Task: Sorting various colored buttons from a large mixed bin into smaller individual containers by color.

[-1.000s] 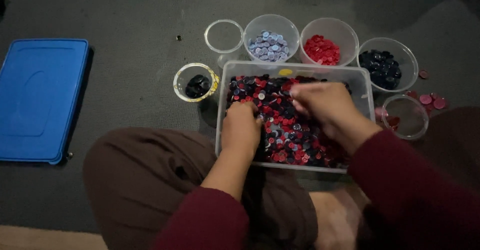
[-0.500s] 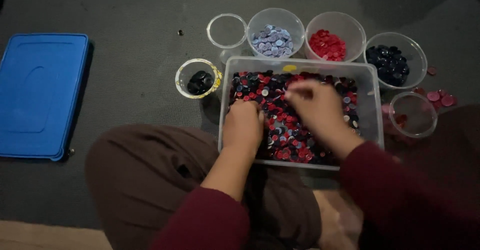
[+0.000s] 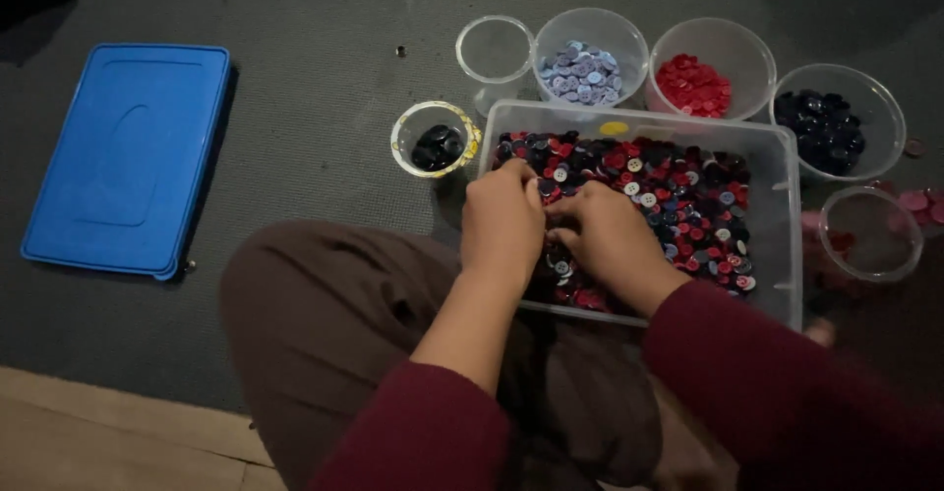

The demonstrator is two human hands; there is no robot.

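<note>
Left hand (image 3: 503, 218) | curled, fingertips down in mixed buttons (image 3: 688, 201) | right hand (image 3: 610, 235) likewise, touching it | clear bin (image 3: 787, 245), floor.

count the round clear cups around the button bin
6: empty cup, lilac-button cup, red-button cup, dark-button cup, small black-button cup, right-edge cup. More may sit out of frame.

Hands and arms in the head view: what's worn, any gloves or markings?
Both hands are bare: no gloves, and no rings or watch that show. The left hand has its dark red sleeve pushed up past the forearm; the right hand has the same dark red sleeve down to the wrist. No markings visible.
</note>
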